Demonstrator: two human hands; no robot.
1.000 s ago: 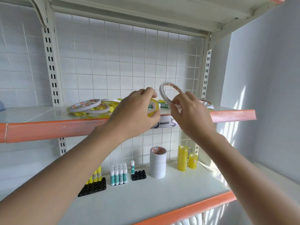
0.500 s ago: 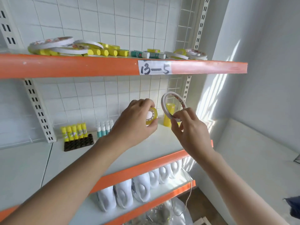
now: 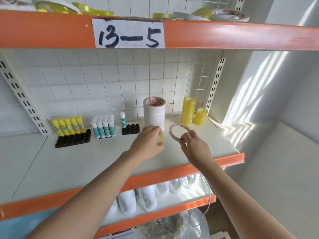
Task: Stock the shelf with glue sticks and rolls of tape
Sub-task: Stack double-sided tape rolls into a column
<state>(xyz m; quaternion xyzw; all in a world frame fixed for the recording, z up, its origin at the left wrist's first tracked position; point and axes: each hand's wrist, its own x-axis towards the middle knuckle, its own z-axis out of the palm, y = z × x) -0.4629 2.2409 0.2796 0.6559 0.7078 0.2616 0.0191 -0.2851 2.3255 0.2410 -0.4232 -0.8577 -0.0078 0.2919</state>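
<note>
Over the middle shelf [image 3: 72, 163], the left hand [image 3: 148, 144] grasps a small yellow tape roll [image 3: 160, 139] near the white tape stack [image 3: 154, 112]. Just right of it, the right hand [image 3: 195, 149] pinches a thin white tape ring [image 3: 179, 132], held tilted.

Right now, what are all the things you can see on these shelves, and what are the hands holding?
Orange-edged white middle shelf: one.
Paper label reading 13-5: one, white, on the upper shelf edge.
Yellow glue sticks: five, upright in a black tray, left.
White-and-teal glue sticks: a cluster, count unclear, beside the tray.
Single white-and-teal glue stick: one, in a small black holder.
Tall stack of white tape rolls: one, centre back.
Clear yellow tape stacks: two, right back.
Loose tape rolls: several, top shelf.
White bottles: several, bottom shelf.
Left hand: grips a small yellow tape roll.
Right hand: pinches a thin white tape ring.
</note>
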